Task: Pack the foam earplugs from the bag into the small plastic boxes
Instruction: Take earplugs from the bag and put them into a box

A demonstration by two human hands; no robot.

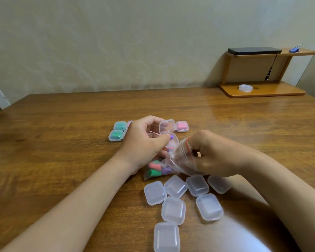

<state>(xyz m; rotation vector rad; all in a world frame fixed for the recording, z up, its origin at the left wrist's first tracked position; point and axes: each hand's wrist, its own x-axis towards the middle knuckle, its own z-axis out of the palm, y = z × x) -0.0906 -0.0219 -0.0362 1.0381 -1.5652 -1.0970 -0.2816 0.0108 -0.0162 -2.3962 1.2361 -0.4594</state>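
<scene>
Two closed boxes of green earplugs lie side by side on the wooden table, just beside the left hand at about nine o'clock from it. Another small box shows only as a pale corner behind that hand's knuckles, and its contents cannot be made out. The left hand's fingers are curled round an open box, whose clear lid stands up at one o'clock from the knuckles. The thumb tip presses a purple earplug against the box's base. Near the lid, at three o'clock from it, sits a closed box of pink earplugs.

The bag, clear plastic with a red strip at its mouth, lies between the two wrists. Loose earplugs in pink, green and purple are bunched in its end, at six o'clock from the left hand. The right hand grips the bag's mouth, fingers bunched tight on the crumpled plastic.

Seven empty boxes, all closed, are clustered at six o'clock from the bag, some touching each other. Far off at two o'clock, a wooden shelf stands against the wall. It bears a black flat device on top and a roll of clear tape below.
</scene>
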